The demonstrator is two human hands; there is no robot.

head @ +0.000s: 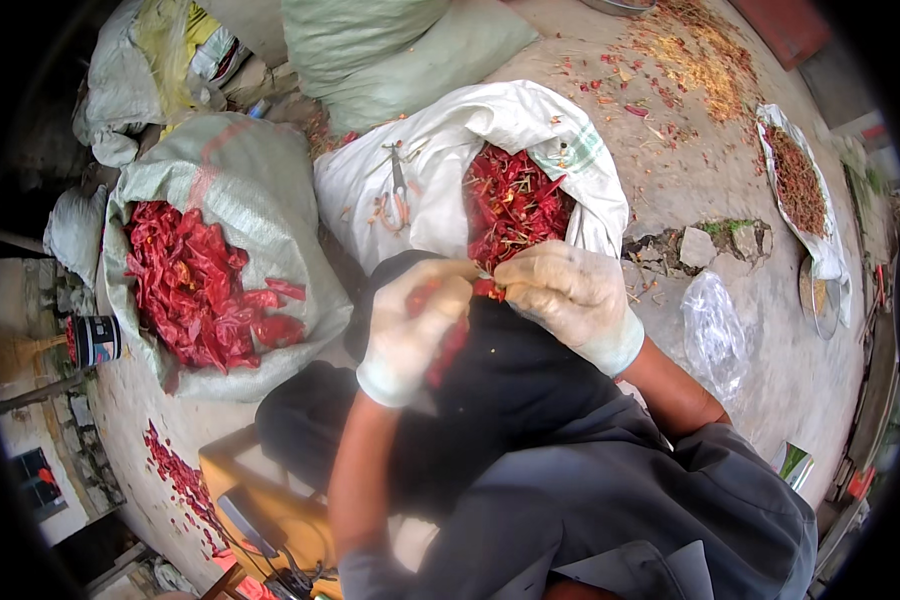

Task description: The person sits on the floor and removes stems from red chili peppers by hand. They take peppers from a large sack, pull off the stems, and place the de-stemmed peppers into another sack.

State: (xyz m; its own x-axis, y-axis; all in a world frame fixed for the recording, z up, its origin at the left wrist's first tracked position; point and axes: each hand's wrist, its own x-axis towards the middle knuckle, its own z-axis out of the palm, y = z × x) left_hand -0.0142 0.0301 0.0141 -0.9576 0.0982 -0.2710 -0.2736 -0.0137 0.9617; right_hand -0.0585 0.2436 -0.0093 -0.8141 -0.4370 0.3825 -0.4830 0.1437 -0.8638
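Observation:
Both my hands wear pale work gloves and meet over my dark trousers. My left hand (416, 322) is closed around dried red chili peppers (447, 352), which show blurred below its palm. My right hand (574, 300) pinches at a small red chili pepper (487, 289) between the two hands' fingertips. Just beyond them, a white woven sack (435, 180) lies with its mouth towards me, full of dried chilies with stems (517, 199). Scissors with orange handles (397, 184) rest on that sack. To the left, a greenish woven sack (292, 225) holds red chili pods (195, 292).
Large stuffed sacks (390, 60) stand behind. Stems and seeds (697, 67) are strewn over the concrete at upper right. A clear plastic bag (712, 330) lies right, near broken concrete (697, 247). A black bucket (96, 339) stands left; chili bits (172, 465) litter the lower-left ground.

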